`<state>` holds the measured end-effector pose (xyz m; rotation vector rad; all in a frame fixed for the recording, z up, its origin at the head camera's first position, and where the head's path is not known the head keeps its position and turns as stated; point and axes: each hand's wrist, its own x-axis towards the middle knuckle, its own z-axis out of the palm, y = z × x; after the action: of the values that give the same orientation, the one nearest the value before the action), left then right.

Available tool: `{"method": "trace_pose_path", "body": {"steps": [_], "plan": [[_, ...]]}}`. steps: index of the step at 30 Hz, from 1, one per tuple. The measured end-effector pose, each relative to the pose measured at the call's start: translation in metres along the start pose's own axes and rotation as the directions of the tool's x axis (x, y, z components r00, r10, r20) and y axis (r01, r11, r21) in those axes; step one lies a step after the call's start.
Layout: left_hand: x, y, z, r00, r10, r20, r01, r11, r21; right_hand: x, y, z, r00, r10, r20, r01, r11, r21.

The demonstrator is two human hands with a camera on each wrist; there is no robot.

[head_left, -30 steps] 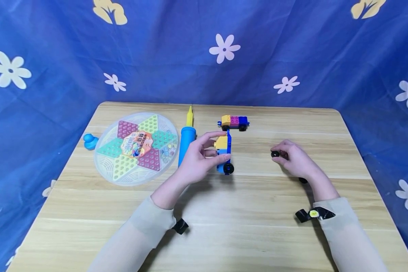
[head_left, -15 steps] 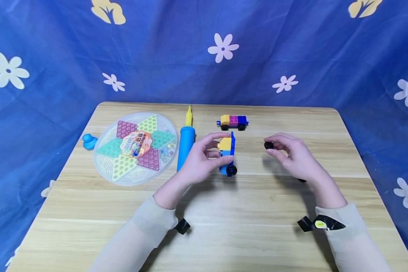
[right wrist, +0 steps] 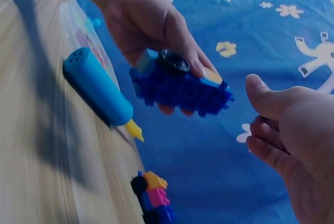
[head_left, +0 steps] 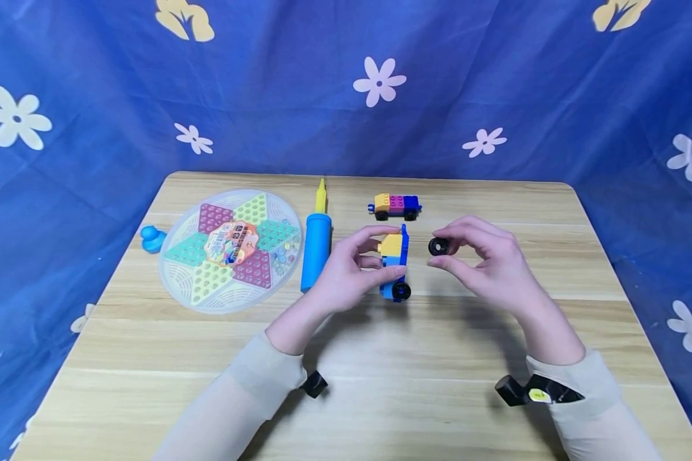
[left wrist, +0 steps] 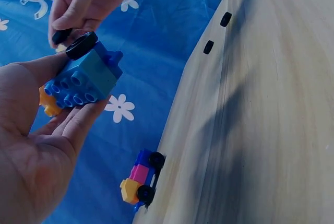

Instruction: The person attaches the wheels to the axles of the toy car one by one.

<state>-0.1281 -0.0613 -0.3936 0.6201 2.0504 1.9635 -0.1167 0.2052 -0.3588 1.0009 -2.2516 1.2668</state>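
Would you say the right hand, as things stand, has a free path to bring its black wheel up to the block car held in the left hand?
Probably yes. The right hand pinches the black wheel just beside the block car gripped by the left hand, with only open air between them.

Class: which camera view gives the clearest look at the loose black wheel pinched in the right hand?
The head view: the loose black wheel faces the camera, pinched in the right hand. The left wrist view shows only its dark edge beneath the fingers. The right wrist view hides it.
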Motion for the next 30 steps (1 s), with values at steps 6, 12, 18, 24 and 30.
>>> {"method": "trace_pose_path", "body": {"steps": [6, 12, 18, 24, 30], "plan": [[-0.001, 0.002, 0.003, 1.000, 0.006, 0.007, -0.006, 1.000, 0.004, 0.006, -0.006, 0.008, 0.999, -0.024, -0.045, 0.024, 1.000, 0.016], [-0.001, 0.002, 0.004, 1.000, 0.012, 0.008, -0.012, 1.000, 0.016, 0.009, -0.011, 0.016, 0.998, -0.026, -0.050, 0.026, 1.000, -0.006], [-0.001, 0.002, 0.006, 0.999, 0.037, 0.022, -0.036, 0.999, -0.013, 0.011, -0.014, 0.024, 0.999, -0.030, -0.022, 0.029, 0.999, -0.012], [-0.001, 0.003, 0.007, 0.999, 0.048, 0.017, -0.048, 0.999, -0.001, 0.012, -0.014, 0.030, 0.998, -0.035, -0.043, 0.034, 0.999, -0.036], [0.000, 0.001, 0.009, 0.997, 0.073, 0.018, -0.074, 0.997, 0.027, 0.011, -0.014, 0.035, 0.995, -0.008, -0.100, 0.002, 0.998, -0.062]]}}
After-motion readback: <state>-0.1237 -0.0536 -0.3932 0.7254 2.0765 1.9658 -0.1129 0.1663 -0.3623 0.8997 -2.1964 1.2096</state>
